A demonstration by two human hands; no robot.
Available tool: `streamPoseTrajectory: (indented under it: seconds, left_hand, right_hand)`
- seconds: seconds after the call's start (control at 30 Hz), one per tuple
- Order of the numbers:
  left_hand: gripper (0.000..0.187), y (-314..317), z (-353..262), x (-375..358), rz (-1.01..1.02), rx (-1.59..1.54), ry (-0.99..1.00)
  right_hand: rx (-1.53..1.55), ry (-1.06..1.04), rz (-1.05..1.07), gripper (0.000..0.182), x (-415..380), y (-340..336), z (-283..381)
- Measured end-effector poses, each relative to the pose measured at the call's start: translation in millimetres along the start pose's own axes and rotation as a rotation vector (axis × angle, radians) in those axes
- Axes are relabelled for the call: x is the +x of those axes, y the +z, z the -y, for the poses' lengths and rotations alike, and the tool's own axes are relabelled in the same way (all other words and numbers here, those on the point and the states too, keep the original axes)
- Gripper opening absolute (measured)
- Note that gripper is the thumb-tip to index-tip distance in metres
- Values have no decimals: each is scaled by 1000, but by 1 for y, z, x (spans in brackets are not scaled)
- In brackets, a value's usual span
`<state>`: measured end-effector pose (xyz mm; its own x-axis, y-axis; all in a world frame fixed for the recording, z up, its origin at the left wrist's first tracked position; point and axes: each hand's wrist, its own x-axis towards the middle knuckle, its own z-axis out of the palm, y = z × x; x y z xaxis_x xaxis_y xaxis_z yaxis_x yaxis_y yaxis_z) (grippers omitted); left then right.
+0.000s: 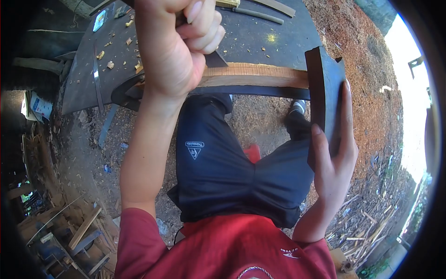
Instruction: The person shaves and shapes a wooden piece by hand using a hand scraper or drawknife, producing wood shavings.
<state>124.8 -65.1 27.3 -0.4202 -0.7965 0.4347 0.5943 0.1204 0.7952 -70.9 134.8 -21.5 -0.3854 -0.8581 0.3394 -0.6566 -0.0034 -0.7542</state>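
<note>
My left hand (174, 49) is a closed fist around a tool handle; its dark blade (216, 60) sticks out below the fist and rests against a long wooden piece (255, 75). That piece lies crosswise above my lap, its freshly cut face pale orange. It ends on the right in a broad dark part (325, 88). My right hand (332, 162) grips this dark end from below, thumb on one side and fingers on the other.
A dark board (269, 39) beyond my knees carries wood chips (111, 64) and a long thin tool (260, 15). Sawdust covers the ground at right (367, 83). A red object (253, 152) lies between my legs. Scrap wood (83, 228) is piled at lower left.
</note>
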Motion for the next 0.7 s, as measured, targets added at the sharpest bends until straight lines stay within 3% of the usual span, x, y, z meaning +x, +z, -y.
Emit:
streamPoseTrajectory:
  seconds: [0.17,0.27,0.33,0.43,0.7]
  left_hand:
    - [34,-4,0,1,-12,-52,1]
    - [35,-19,17,6,32,-568,4]
    - [35,-23,17,7,65,-549,36]
    - [36,-15,1,2,19,-53,60]
    - [33,-5,3,0,-32,-62,-6]
  right_hand:
    - [8,18,-2,78,0,1,2]
    - [16,111,28,77,-1,0,7]
    - [26,156,36,78,-1,0,8]
    - [29,125,20,78,-2,1,5]
    - [1,17,4,81,-2,2,1]
